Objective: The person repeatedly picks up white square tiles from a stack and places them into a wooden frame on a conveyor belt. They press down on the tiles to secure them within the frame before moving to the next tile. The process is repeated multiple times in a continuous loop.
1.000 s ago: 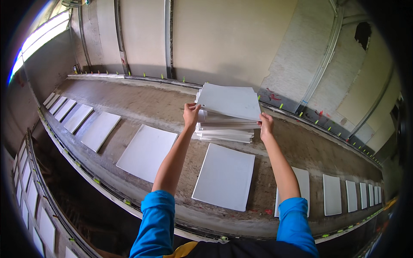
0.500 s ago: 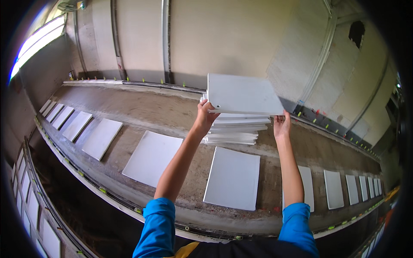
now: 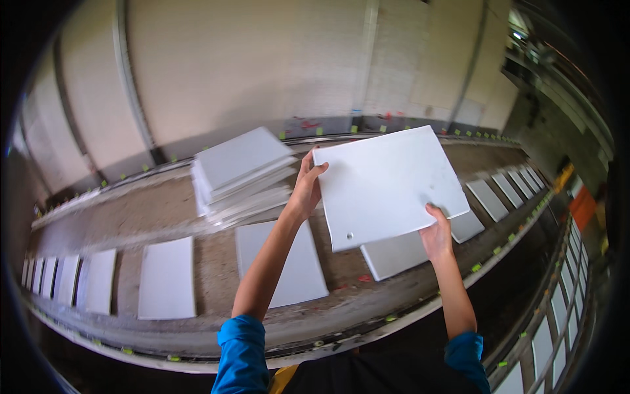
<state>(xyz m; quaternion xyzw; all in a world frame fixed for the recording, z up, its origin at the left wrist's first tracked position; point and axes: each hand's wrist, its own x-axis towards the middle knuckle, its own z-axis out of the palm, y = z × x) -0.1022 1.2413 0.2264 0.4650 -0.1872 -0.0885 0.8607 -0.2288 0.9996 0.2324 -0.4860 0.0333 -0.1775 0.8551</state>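
Observation:
I hold one white square panel up in front of me, tilted and lifted off the ledge. My left hand grips its left edge and my right hand grips its lower right edge. A small hole shows near the panel's lower left corner. To the left, a stack of the same white panels rests on the concrete ledge, apart from both hands. Both sleeves are blue.
White panels lie flat in a row along the ledge, such as one below my left arm, one farther left and one under the held panel. A pale wall rises behind. Below the ledge's front edge is a dark drop.
I have taken the top panel off the stack and carried it to the right. My view has turned right, so the stack now sits to my left.

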